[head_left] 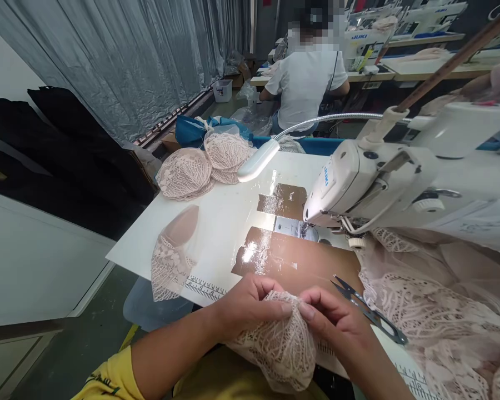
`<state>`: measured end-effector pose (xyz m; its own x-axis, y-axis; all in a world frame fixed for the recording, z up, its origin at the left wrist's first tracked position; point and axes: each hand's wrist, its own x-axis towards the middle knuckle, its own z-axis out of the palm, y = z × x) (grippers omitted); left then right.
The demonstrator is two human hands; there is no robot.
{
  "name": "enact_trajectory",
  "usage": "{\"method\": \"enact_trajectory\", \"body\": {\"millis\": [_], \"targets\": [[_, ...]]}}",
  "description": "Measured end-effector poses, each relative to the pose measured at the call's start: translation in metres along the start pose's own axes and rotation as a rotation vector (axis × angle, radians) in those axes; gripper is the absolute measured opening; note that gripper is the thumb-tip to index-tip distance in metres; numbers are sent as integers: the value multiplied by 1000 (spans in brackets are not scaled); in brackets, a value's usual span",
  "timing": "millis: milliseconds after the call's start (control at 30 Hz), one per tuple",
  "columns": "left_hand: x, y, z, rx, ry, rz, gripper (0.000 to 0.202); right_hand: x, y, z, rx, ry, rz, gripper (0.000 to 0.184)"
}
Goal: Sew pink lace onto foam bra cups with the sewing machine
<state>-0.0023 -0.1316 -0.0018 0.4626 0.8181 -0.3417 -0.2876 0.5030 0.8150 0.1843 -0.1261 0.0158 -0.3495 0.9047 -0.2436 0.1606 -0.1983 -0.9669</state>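
Between my two hands, over the front edge of the table, hangs a beige lace bra cup [285, 347]. My left hand [252, 308] is closed, pinching the cup's upper edge between thumb and fingers. Just to its right, my right hand [331, 316] pinches the same edge, thumb on the near side. A pair of dark thread snips [370, 314] lies right of my right hand, points toward the machine. Another lace cup piece [173, 255] with a smooth beige part lies on the table at the left, hanging over the edge.
The sewing machine [358, 178] stands at right, its needle area above a metal plate [291, 226]. Stacked lace cups [187, 172] sit at the back left by a lamp [258, 161]. Lace fabric [437, 316] is heaped at right. A person in white [304, 83] sits beyond the table.
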Motion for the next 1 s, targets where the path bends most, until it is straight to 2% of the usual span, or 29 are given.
{"method": "enact_trajectory", "body": {"millis": [100,167,233,300,333,367,433,500,600,700,867,1000], "targets": [[0,22,-11,-20,136,49,32,3,-3,-16,-60,152,-50,27],[-2,44,-22,85,278,163,31,2,-5,-30,-114,274,-59,26],[1,65,-32,327,428,337,27,1,-9,-43,-184,335,-54,26],[13,77,-36,683,540,518,24,2,-13,-52,-298,314,-70,26],[22,79,-35,889,558,596,23,4,-16,-54,-371,279,-88,26],[34,78,-32,1098,545,659,23,7,-19,-56,-446,238,-114,25],[60,67,-21,1537,414,721,20,17,-24,-58,-577,163,-180,25],[82,49,-6,1929,244,605,15,29,-25,-59,-687,108,-223,25],[93,25,14,2058,124,548,12,46,-20,-56,-843,75,-239,28],[84,19,21,2081,99,538,14,55,-8,-49,-976,86,-295,34],[72,43,7,1798,42,557,22,60,13,-38,-1226,112,-407,35],[80,50,-9,1638,-37,687,26,62,21,-37,-1367,156,-466,43]]}}
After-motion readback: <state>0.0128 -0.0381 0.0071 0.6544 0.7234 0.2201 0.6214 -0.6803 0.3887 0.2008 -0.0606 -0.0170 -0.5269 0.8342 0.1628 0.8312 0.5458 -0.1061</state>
